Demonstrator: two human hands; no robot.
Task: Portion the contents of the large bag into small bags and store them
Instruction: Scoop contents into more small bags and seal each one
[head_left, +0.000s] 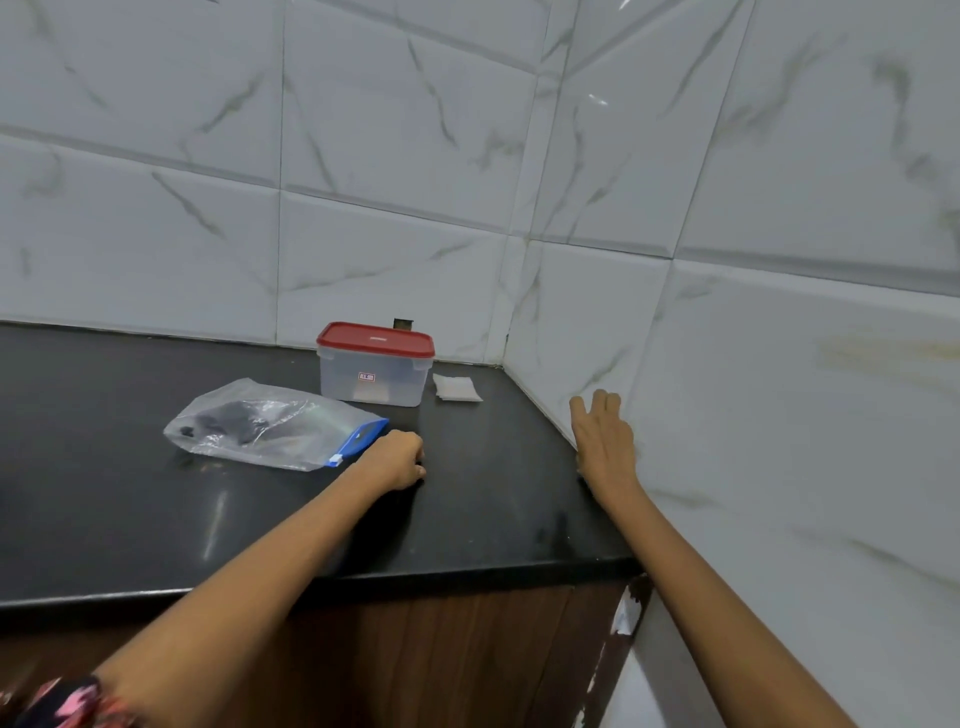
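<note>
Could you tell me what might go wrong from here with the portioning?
The large bag lies flat with its blue zip end beside the left hand; opened like that, the dark contents could spill onto the counter. The container has its red lid on, so storing needs a free hand.

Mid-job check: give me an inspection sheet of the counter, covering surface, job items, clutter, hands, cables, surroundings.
Surface: black countertop, glossy, faint smudges.
Job's things: large zip bag lying flat, dark contents inside, blue slider end toward the left hand; red-lidded container closed, behind it; stack of small bags right of the container.
Clutter: nothing seen.
Hands: left hand curled beside the bag's slider, grip unclear; right hand flat, fingers straight, at the wall.
Cables: nothing seen.
Surroundings: marble-look tiled wall, corner; wooden cabinet below.
</note>
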